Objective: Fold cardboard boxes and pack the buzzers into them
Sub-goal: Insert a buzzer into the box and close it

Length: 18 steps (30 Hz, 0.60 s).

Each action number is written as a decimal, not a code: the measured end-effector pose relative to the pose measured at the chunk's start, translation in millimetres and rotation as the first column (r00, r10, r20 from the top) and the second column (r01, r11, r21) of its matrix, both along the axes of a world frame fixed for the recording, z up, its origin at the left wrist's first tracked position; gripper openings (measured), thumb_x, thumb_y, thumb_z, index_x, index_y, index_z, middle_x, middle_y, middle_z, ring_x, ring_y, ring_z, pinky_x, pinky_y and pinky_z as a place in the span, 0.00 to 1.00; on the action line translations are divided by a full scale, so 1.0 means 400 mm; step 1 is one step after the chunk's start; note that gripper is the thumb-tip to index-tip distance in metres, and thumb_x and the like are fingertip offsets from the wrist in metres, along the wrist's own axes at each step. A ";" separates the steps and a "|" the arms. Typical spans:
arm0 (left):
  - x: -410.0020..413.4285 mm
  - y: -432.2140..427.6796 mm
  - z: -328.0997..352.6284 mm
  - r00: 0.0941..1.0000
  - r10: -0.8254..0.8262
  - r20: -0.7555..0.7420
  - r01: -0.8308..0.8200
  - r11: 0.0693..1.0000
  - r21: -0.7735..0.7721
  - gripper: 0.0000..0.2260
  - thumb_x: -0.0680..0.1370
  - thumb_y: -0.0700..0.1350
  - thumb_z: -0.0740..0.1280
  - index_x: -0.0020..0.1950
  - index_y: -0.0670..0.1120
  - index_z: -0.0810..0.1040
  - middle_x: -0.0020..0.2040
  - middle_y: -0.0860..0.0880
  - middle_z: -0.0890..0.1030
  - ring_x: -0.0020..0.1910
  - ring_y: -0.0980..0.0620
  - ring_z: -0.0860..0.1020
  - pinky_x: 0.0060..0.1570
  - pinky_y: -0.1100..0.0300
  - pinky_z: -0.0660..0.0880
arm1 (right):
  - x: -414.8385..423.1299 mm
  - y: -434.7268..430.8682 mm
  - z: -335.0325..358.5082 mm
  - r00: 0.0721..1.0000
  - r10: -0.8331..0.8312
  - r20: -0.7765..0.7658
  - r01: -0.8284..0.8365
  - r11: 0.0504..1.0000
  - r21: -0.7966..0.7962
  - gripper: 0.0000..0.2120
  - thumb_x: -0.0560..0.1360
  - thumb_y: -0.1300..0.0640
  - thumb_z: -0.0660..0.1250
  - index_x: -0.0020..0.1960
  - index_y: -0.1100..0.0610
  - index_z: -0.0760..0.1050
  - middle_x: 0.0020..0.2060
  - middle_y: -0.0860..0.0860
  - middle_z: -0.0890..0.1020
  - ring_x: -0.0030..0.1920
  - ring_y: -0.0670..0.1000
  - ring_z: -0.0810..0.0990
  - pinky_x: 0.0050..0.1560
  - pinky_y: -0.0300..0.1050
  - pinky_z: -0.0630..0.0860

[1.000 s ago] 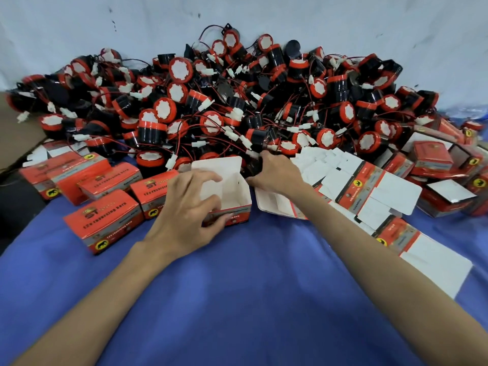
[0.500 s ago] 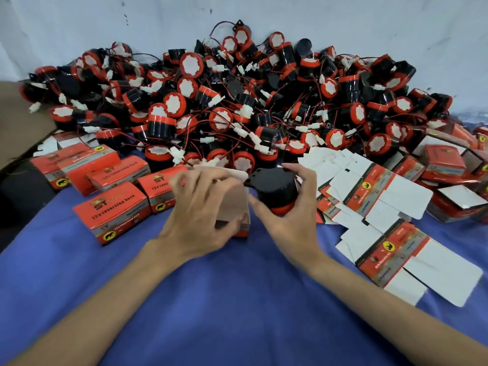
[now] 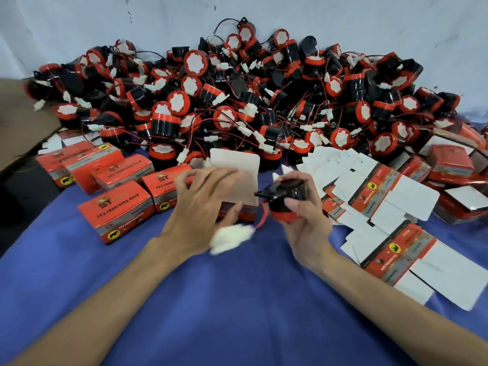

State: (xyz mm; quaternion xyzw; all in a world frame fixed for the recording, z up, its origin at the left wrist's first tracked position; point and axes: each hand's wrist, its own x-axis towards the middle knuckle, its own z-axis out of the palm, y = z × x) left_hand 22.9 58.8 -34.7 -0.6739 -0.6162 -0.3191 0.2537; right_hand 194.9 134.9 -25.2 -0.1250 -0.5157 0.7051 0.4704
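Buzzer first: a glossy black plastic cylinder with an orange-red band (image 3: 286, 199) sits just right of the frame's centre, clamped between the thumb and curled fingers of the right hand (image 3: 303, 228). Its thin red wire (image 3: 261, 220) trails down to a blurred white plug (image 3: 229, 237). Just beside it, the left hand (image 3: 200, 215) grips a small orange-red cardboard box (image 3: 237, 210), fingers wrapped round it, its pale, matte lid flap standing upright; I cannot tell what is inside. Across the upper half of the frame a tangled heap of matching buzzers (image 3: 237, 101) rests against a white wall (image 3: 343, 22). Closed printed boxes (image 3: 116, 210) stand at middle left, and flat unfolded cartons (image 3: 396, 202) fan out at right, all on a smooth blue cloth (image 3: 237, 299).
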 end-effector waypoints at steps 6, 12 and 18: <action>0.008 -0.005 0.002 0.980 -0.198 -0.016 0.198 0.971 0.135 0.15 0.76 0.46 0.65 0.61 0.44 0.71 0.55 0.44 0.81 0.55 0.46 0.73 0.56 0.49 0.62 | -0.001 -0.007 0.016 0.980 -0.059 0.188 0.009 0.967 0.256 0.23 0.62 0.53 0.71 0.55 0.53 0.70 0.42 0.45 0.79 0.40 0.45 0.78 0.36 0.40 0.77; 0.011 -0.013 0.005 0.938 -0.340 0.071 0.329 0.936 0.127 0.17 0.82 0.54 0.53 0.61 0.42 0.68 0.55 0.46 0.74 0.52 0.49 0.70 0.56 0.54 0.64 | 0.004 -0.014 0.056 0.959 -0.031 0.282 -0.064 0.944 0.324 0.32 0.66 0.57 0.73 0.69 0.52 0.69 0.54 0.59 0.79 0.55 0.53 0.80 0.57 0.49 0.78; 0.022 -0.016 0.005 0.854 -0.353 0.382 0.347 0.934 0.087 0.33 0.75 0.64 0.64 0.65 0.38 0.65 0.60 0.53 0.69 0.64 0.67 0.67 0.64 0.73 0.63 | -0.007 -0.032 0.092 0.793 -0.406 0.453 0.076 0.805 0.589 0.39 0.58 0.47 0.83 0.65 0.49 0.71 0.50 0.46 0.80 0.52 0.46 0.80 0.52 0.49 0.79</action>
